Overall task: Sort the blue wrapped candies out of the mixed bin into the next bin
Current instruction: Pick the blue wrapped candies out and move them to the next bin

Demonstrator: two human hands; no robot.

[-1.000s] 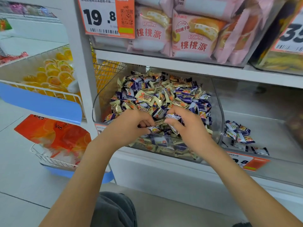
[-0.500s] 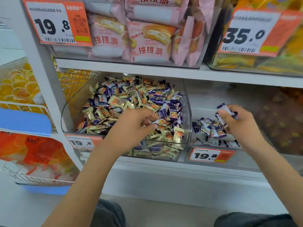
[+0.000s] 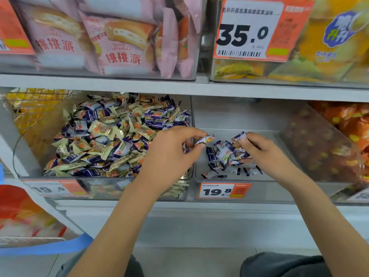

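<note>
A: What are the hands doing?
B: The left hand (image 3: 171, 150) is pinching a blue candy (image 3: 204, 140) over the wall between bins; the right hand (image 3: 259, 152) is pinching another (image 3: 239, 136) above the next bin (image 3: 219, 193).
A: And the bins?
B: The mixed bin (image 3: 139, 188), left of it, is holding gold and blue candies; the next bin is holding a small blue pile (image 3: 227, 158).
A: Any change?
B: The left hand was digging in the mixed bin earlier.
</note>
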